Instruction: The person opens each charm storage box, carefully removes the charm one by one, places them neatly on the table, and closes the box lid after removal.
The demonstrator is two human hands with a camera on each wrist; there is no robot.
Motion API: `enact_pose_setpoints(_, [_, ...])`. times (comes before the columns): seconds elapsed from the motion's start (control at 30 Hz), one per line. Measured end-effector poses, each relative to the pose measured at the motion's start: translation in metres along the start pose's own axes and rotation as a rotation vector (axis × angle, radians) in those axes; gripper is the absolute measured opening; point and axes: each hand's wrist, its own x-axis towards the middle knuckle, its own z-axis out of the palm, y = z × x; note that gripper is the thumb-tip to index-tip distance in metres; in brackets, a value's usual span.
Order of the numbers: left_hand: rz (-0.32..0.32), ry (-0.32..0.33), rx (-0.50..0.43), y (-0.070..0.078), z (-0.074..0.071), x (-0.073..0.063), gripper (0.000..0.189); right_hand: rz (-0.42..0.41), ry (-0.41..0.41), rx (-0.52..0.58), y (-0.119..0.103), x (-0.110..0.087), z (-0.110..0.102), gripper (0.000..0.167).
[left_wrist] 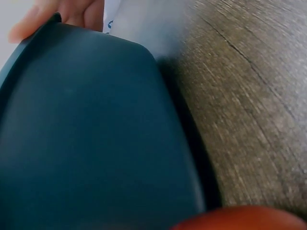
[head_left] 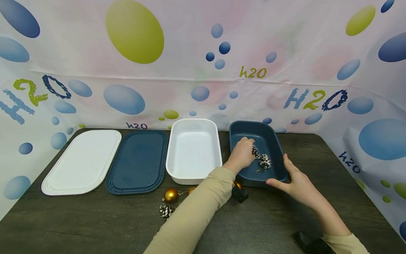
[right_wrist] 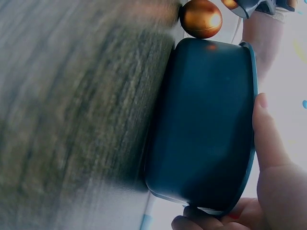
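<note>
In the head view my left hand (head_left: 243,153) reaches into the dark blue box (head_left: 272,141), its fingers curled down at a frosted pine cone (head_left: 255,151); the fingertips are hidden. A second pine cone (head_left: 264,162) with a gold string lies to the right of it on the box floor. My right hand (head_left: 298,181) grips the box's near right corner, thumb at the front rim and fingers along the side. The right wrist view shows that thumb (right_wrist: 268,134) against the rim. The left wrist view looks at the outer wall of the box (left_wrist: 96,129), pine cones out of sight.
Left of the blue box stands a white box (head_left: 193,148), then a blue lid (head_left: 137,162) and a white lid (head_left: 82,162). Gold baubles (head_left: 171,195) and a pine cone (head_left: 166,211) lie before the white box. Another bauble (right_wrist: 201,19) sits against the blue box.
</note>
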Motion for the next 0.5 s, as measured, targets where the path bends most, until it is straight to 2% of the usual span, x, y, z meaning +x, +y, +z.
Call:
enact_pose_setpoints(0.2, [-0.006, 0.006, 0.047, 0.0003, 0.0013, -0.0021, 0.038, -0.009, 0.003, 0.003, 0.0000, -0.0001, 0.0003, 0.113])
enact_pose_setpoints(0.5, [-0.010, 0.025, 0.043, -0.0001, 0.0015, -0.0047, 0.016, -0.015, 0.000, 0.011, -0.0011, -0.0005, 0.0002, 0.112])
